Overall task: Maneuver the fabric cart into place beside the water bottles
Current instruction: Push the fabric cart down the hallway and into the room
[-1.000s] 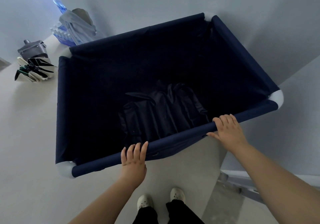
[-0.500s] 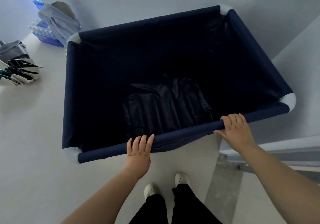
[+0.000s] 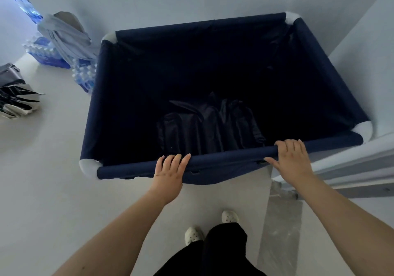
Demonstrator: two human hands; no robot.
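Observation:
The navy fabric cart (image 3: 226,160) with white corner joints fills the middle of the view; a dark folded cloth (image 3: 209,124) lies at its bottom. My left hand (image 3: 169,172) rests over the near rail left of centre, fingers curled on it. My right hand (image 3: 293,158) grips the same rail further right. Shrink-wrapped packs of water bottles (image 3: 84,76) sit on the floor against the cart's left side, with more packs (image 3: 42,51) further left by the wall.
A grey cloth (image 3: 64,34) is draped over something above the bottles. A dark bag and striped items (image 3: 15,96) lie at the left edge. White walls stand behind and to the right of the cart; a metal door frame (image 3: 351,173) is at right. My shoes (image 3: 193,234) are below.
The cart has rolled toward the wall and its left side now stands right next to the water bottle packs. Both hands stay on the near rail.

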